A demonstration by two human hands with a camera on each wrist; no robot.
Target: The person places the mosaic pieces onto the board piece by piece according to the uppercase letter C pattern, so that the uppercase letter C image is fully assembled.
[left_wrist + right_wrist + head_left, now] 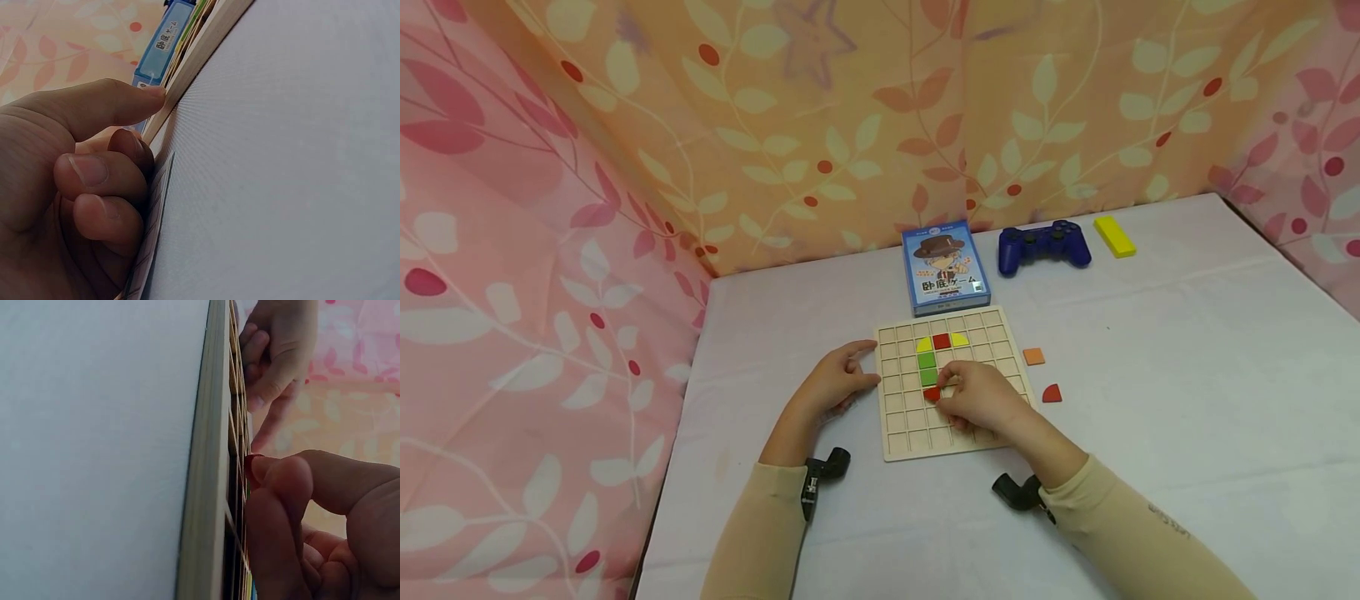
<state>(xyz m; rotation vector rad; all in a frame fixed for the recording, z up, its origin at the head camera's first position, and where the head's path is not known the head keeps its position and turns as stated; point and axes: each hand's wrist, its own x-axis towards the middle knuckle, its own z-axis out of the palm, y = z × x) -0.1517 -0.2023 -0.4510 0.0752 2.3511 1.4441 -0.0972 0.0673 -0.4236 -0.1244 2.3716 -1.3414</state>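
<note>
A wooden grid board (904, 423) lies on the table. In its cells sit two yellow quarter-round tiles (960, 339), a red square tile (942, 341) and two green square tiles (927, 360). My right hand (981, 397) pinches a small red tile (932, 393) at a cell just below the green ones; the fingertips hide part of it. Thumb and index finger of my left hand (837, 377) touch the board's left edge, the other fingers bent under. Beneath those bent fingers, the left wrist view has a thin flat sheet (152, 231) with lines on it.
Right of the board lie an orange square tile (1033, 357) and a red quarter-round tile (1052, 393). Behind it stand a blue game box (946, 267), a blue game controller (1044, 247) and a yellow block (1115, 237). Patterned curtains (820, 125) bound the table.
</note>
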